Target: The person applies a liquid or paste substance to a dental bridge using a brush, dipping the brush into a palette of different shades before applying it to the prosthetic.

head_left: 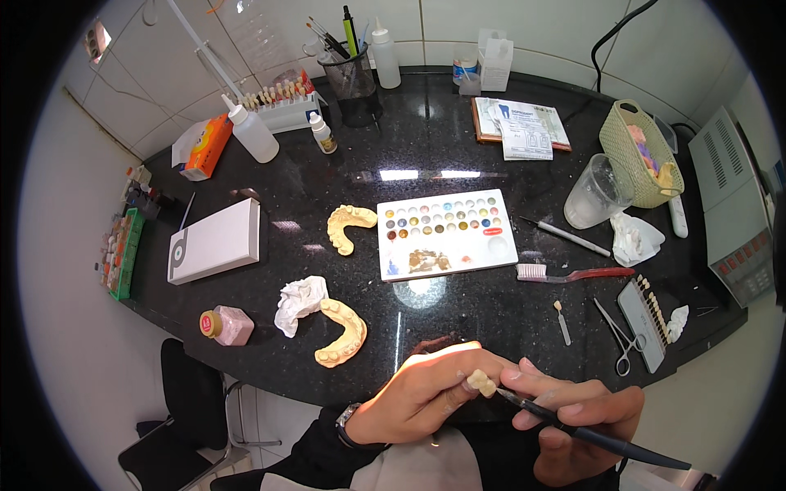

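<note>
Below the white, smooth-faced paint palette (458,245), on the person's side, the left hand (426,389) is pinching a small cream-coloured, tooth-shaped piece (481,383), its thumb and fingertips closing on the lumpy, rounded form. Nearer the person than the palette and a little to its right, the right hand (585,409) is gripping a slim, dark brush (602,438) like a pencil, its fingers closing around the shaft. The pointed tip is reaching the piece's edge; whether it is touching cannot be told.

Just left of the palette, a horseshoe-shaped, yellowish cast (352,225) with bumpy teeth is lying on the polished, speckled black counter (458,315). A second curved cast (342,337) is resting lower left of the palette, beside a crumpled, soft white tissue (300,304). Right of the palette, a red-handled toothbrush (585,276) is showing pale bristles, and farther up, a translucent plastic cup (594,192) is standing near a woven-textured, pale green basket (634,176).
</note>
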`<state>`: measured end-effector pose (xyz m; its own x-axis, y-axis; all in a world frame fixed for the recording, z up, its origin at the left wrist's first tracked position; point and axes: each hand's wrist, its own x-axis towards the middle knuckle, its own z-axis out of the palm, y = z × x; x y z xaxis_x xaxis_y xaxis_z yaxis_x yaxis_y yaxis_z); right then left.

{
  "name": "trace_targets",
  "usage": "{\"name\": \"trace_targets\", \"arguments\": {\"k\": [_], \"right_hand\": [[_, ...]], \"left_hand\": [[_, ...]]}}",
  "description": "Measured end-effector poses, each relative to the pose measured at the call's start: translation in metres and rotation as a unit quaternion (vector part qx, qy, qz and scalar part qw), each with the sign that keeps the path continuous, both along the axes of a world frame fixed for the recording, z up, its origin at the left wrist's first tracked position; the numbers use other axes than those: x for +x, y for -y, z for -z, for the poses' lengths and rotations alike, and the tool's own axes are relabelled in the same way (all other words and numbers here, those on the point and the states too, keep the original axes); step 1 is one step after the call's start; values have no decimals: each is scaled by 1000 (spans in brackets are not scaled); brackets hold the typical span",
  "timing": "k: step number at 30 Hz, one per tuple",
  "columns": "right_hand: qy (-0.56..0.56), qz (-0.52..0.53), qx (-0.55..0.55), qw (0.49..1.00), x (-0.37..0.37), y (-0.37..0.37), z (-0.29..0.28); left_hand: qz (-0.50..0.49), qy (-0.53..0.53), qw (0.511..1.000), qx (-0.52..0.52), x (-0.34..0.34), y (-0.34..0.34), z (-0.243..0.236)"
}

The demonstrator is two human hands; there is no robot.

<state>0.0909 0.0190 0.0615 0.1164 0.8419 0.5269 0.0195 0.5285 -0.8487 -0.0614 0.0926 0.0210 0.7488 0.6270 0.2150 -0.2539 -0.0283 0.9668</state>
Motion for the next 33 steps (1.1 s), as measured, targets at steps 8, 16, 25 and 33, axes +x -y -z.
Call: {"name": "trace_targets", "arguments": {"k": [8, 16, 25, 33], "right_hand": [[100, 22, 4, 995, 0, 1, -4], [73, 27, -5, 997, -3, 0, -4], [118, 42, -10, 992, -2, 0, -3], [140, 40, -12, 989, -1, 1, -1]], "left_hand": [[9, -14, 1000, 0, 0, -1, -1], [6, -3, 999, 39, 1, -3, 5], [-8, -7, 999, 40, 2, -4, -1], [9, -16, 999, 30, 0, -4, -2]]}}
